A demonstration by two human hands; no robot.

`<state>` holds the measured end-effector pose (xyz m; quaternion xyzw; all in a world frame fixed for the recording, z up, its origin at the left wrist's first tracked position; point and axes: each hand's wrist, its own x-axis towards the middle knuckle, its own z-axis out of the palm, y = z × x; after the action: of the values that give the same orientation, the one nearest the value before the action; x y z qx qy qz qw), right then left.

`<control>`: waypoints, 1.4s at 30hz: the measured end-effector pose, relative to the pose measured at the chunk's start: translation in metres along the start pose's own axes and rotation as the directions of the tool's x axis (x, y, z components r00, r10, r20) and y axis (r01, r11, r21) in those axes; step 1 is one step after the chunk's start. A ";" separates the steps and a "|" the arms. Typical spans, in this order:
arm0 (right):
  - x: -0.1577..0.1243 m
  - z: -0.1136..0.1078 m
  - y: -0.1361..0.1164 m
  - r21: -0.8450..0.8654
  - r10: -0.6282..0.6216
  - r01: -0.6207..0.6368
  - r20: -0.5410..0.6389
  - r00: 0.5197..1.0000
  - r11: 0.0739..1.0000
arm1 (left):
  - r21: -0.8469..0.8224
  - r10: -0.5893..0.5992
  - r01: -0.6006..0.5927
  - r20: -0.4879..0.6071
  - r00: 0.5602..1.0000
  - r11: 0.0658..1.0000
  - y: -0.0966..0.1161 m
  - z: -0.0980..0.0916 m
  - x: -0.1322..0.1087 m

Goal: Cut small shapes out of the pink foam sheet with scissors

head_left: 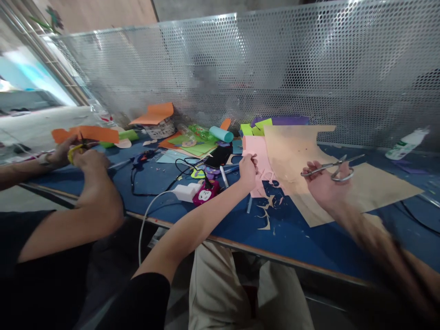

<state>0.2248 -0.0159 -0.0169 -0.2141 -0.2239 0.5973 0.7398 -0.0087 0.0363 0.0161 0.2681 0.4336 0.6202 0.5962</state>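
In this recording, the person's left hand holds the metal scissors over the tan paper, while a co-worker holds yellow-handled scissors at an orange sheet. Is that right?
The side is wrong: the head view shows the metal scissors in the person's right hand, over the tan paper. The rest stands: a co-worker holds yellow-handled scissors at an orange sheet.

Arms (pixel 202 215) outstretched, left fingers (pixel 253 159) curled

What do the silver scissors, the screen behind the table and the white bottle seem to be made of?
Scissors: probably steel, smooth with a silvery shine. Screen: likely sheet metal, grey, glinting, punched with rows of holes. Bottle: perhaps plastic, smooth and white, though blurred.
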 end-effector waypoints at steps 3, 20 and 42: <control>0.000 -0.001 0.001 -0.018 0.003 -0.003 -0.010 1.000 1.000 | -0.022 0.016 -0.017 -0.037 0.999 1.000 0.001 0.000 0.001; 0.002 0.004 0.022 -0.471 -0.034 -0.009 -0.083 0.996 0.882 | -0.063 0.137 -0.131 0.101 0.985 0.989 -0.016 -0.003 0.008; -0.036 0.027 0.008 -0.836 0.270 0.424 0.523 0.809 0.348 | 0.131 0.443 -0.601 0.558 0.702 0.788 -0.021 -0.011 -0.021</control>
<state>0.1954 -0.0484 -0.0023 -0.3903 -0.7469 0.3558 0.4039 -0.0044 0.0115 -0.0037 0.6200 0.2585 0.5995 0.4353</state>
